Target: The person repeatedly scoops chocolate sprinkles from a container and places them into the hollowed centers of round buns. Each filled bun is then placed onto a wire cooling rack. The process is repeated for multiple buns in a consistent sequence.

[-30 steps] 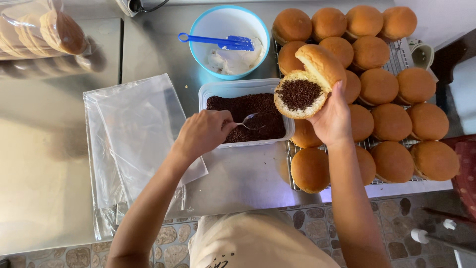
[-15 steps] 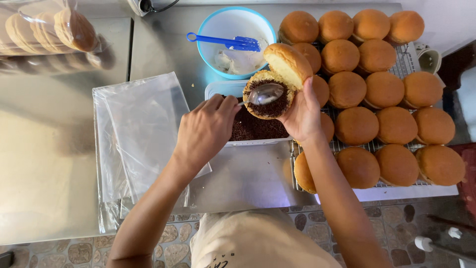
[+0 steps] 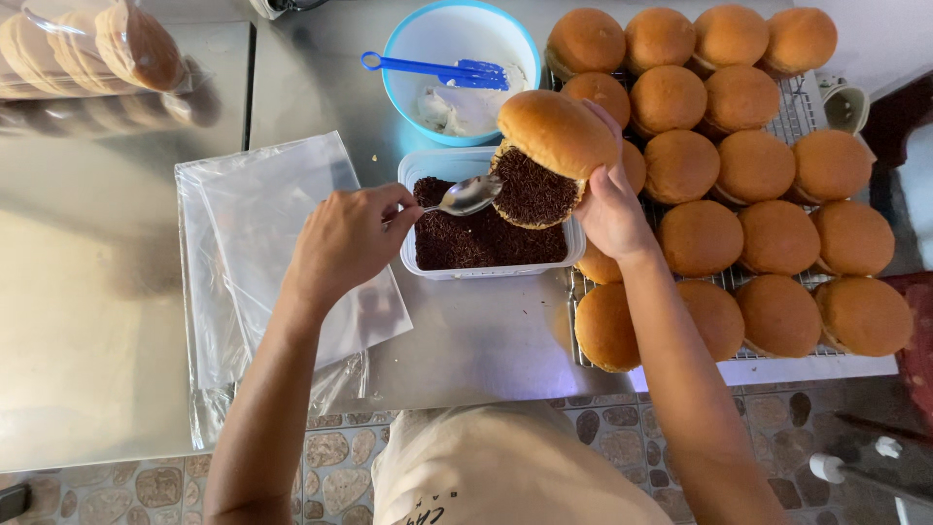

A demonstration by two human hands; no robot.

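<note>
My right hand [image 3: 610, 206] grips a split bun [image 3: 554, 131] whose lower half is coated with chocolate sprinkles [image 3: 532, 190], tilted over a clear tub of sprinkles [image 3: 486, 238]. My left hand [image 3: 345, 243] holds a metal spoon [image 3: 466, 194] by its handle. The spoon's bowl sits just left of the bun's sprinkled face, above the tub.
Several plain buns [image 3: 753, 165] sit on a wire rack [image 3: 797, 112] at the right. A blue bowl [image 3: 457, 39] with white cream and a blue spatula [image 3: 432, 70] stands behind the tub. Clear plastic bags [image 3: 262, 243] lie at the left, bagged buns [image 3: 87, 53] at top left.
The spoon has come off the bun's sprinkled face and moved left and down. The bun's top half has closed down over the sprinkled half.
</note>
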